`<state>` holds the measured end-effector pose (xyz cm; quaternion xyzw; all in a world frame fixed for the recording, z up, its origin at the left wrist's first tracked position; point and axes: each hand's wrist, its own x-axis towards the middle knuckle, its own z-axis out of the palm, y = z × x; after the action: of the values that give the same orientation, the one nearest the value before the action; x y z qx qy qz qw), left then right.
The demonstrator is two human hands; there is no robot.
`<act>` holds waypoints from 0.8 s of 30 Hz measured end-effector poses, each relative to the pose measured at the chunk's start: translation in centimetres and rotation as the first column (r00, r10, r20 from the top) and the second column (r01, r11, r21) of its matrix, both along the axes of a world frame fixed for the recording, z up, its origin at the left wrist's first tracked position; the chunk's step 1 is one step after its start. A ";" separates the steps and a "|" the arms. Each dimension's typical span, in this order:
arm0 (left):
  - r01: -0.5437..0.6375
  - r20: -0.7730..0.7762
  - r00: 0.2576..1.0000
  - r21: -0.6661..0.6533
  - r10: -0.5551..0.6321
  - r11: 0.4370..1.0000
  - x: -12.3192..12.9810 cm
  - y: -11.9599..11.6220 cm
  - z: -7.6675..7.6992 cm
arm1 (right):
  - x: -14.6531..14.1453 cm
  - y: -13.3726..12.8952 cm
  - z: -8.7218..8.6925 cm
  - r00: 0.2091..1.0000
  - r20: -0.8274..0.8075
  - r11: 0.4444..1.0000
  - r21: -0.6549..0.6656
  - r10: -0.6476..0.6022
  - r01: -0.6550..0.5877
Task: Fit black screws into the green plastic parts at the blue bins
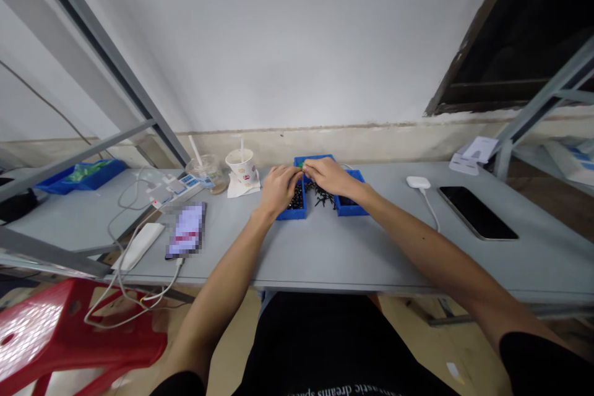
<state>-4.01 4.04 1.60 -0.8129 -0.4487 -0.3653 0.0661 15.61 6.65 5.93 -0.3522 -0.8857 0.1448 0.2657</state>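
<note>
My left hand (279,188) and my right hand (327,174) meet above the small blue trays, fingers pinched together. Whatever lies between the fingertips is too small and too covered to name; a bit of green shows there. Under my left hand is a blue tray (292,215) holding small dark shiny parts. A second blue tray (352,210), partly covered by my right hand and wrist, has dark contents. Behind both hands stands a third blue tray (314,158), its inside mostly hidden. Loose black screw-like pieces (323,196) lie in a heap between the front trays.
To the left stand a paper cup (242,167), a plastic cup (207,173), a power strip (179,190) and a phone (187,230) on a cable. On the right are a white charging case (418,182) and a dark phone (477,212). A red stool (93,328) is at lower left.
</note>
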 end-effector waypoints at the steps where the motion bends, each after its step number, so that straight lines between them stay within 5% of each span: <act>1: 0.001 -0.005 1.000 -0.003 -0.001 1.000 0.0 0.0 0.0 | 0.0 -0.1 0.1 1.000 0.007 1.000 -0.018 -0.006 0.006; 8: -0.075 0.004 0.997 0.008 0.075 0.997 -0.1 0.2 -0.1 | 0.7 -0.2 0.9 1.000 -0.012 1.000 0.023 0.001 -0.001; 24: -0.038 0.019 0.999 0.003 0.038 0.999 0.0 0.2 -0.2 | 0.5 0.3 0.0 0.999 -0.015 0.998 0.030 0.051 -0.051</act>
<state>-3.98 4.21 1.44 -0.8006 -0.4642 -0.3723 0.0701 16.14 6.91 5.97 -0.3244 -0.8943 0.1412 0.2739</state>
